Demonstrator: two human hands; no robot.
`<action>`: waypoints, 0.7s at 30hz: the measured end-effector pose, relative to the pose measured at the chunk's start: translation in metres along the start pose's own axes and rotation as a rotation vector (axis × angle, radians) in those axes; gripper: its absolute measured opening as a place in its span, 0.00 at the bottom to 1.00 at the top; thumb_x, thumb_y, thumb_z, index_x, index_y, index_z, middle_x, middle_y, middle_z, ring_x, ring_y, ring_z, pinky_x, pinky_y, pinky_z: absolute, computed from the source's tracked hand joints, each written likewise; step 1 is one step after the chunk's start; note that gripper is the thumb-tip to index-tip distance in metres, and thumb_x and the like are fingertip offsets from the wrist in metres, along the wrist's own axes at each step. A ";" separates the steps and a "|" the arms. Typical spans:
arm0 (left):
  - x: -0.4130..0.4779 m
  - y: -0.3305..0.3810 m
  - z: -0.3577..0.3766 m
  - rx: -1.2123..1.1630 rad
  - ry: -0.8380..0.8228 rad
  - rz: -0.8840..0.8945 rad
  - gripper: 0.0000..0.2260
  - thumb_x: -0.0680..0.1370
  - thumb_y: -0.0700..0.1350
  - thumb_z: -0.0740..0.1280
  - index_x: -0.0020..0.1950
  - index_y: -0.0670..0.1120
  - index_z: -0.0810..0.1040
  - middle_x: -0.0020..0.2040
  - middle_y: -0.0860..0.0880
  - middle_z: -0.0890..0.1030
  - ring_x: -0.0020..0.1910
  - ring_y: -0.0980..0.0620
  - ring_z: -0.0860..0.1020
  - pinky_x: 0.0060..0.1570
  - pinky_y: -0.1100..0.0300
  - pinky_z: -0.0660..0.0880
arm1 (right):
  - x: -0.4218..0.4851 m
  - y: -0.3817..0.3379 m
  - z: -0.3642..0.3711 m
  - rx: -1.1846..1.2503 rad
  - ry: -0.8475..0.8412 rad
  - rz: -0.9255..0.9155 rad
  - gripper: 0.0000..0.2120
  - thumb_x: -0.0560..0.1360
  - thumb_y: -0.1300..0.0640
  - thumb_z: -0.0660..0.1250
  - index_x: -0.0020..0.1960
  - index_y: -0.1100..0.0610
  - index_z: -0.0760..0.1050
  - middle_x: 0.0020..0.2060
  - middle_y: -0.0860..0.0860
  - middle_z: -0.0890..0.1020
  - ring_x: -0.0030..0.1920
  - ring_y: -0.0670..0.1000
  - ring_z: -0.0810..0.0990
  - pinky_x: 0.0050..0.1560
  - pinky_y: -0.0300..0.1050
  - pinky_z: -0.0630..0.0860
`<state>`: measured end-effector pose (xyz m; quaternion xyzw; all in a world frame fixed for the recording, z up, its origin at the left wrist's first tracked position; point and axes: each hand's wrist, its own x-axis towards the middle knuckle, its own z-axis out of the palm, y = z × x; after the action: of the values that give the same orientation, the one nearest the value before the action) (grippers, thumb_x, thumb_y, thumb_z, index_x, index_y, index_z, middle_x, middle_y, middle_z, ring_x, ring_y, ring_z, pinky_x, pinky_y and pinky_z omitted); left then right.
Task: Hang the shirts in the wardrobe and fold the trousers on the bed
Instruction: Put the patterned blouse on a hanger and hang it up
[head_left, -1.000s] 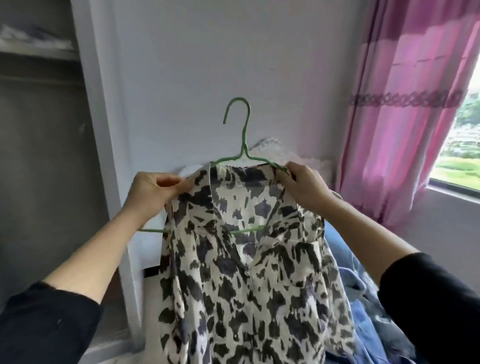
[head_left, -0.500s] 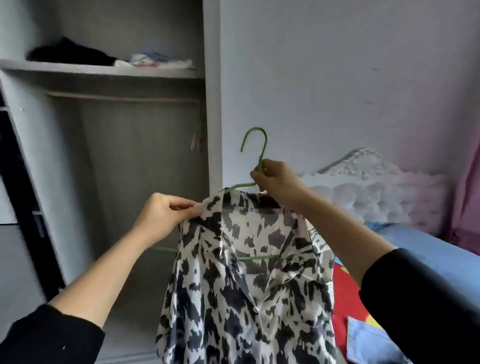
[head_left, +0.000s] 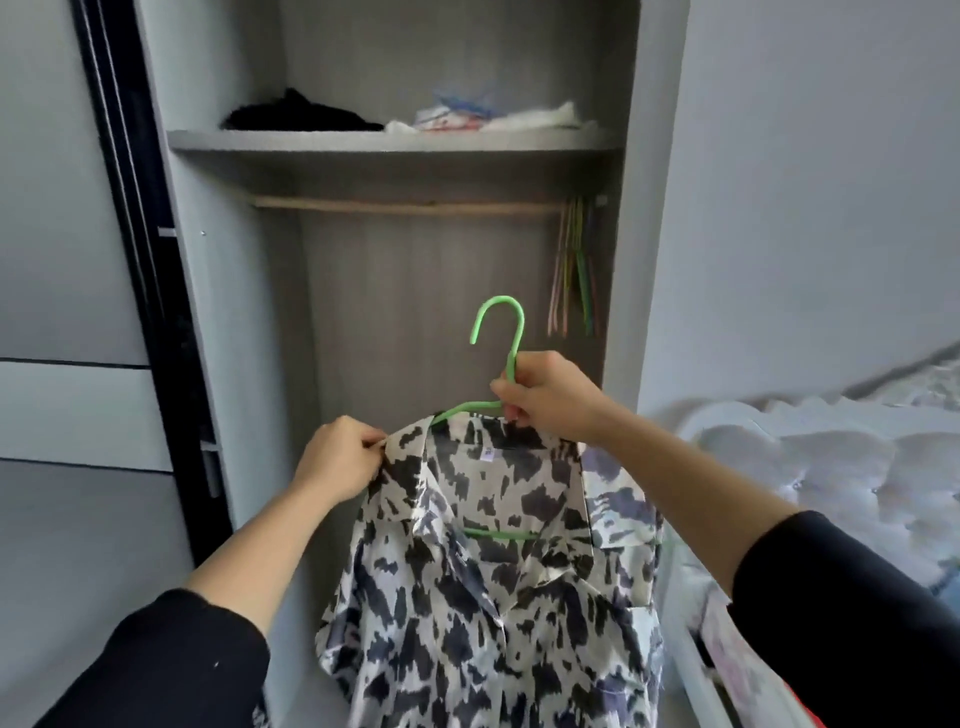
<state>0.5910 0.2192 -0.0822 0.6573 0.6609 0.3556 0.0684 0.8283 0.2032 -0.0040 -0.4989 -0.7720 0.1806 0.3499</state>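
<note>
Right grip (head_left: 545, 397) clamps the hanger (head_left: 518, 338) neck, left grip (head_left: 337, 457) pinches the shirt (head_left: 493, 597) shoulder, and the rail (head_left: 405, 207) runs left-right above, seemingly farther back.

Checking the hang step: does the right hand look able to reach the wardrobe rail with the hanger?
Probably yes. The right hand grips the green hanger below its hook, the rail runs unobstructed above it, and spare hangers bunch at its right end, out of the way.

Shirt (head_left: 493, 597) – thin smooth cloth; hanger (head_left: 498, 332) – glossy green plastic; rail (head_left: 405, 208) – wood.
</note>
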 end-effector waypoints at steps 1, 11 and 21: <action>0.018 -0.006 0.002 -0.019 -0.049 -0.028 0.11 0.76 0.40 0.65 0.54 0.50 0.84 0.51 0.49 0.84 0.52 0.48 0.80 0.48 0.60 0.75 | 0.020 0.001 0.009 -0.004 -0.019 -0.004 0.12 0.79 0.56 0.64 0.39 0.58 0.74 0.32 0.51 0.81 0.31 0.47 0.78 0.38 0.40 0.76; 0.194 -0.082 -0.008 -0.029 -0.090 -0.063 0.18 0.76 0.43 0.66 0.67 0.49 0.75 0.64 0.49 0.78 0.63 0.48 0.76 0.63 0.53 0.72 | 0.221 -0.014 0.081 -0.065 -0.013 -0.042 0.13 0.79 0.56 0.64 0.36 0.58 0.74 0.29 0.51 0.80 0.28 0.48 0.77 0.45 0.47 0.79; 0.378 -0.147 -0.060 0.137 0.105 0.108 0.25 0.76 0.42 0.64 0.73 0.50 0.67 0.72 0.47 0.68 0.71 0.45 0.66 0.67 0.55 0.64 | 0.390 -0.034 0.154 -0.142 0.059 -0.012 0.11 0.79 0.56 0.63 0.45 0.63 0.75 0.38 0.57 0.84 0.40 0.58 0.83 0.49 0.55 0.80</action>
<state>0.3895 0.5603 0.0224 0.6756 0.6499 0.3468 -0.0305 0.5952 0.5484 0.0518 -0.5231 -0.7751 0.1087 0.3372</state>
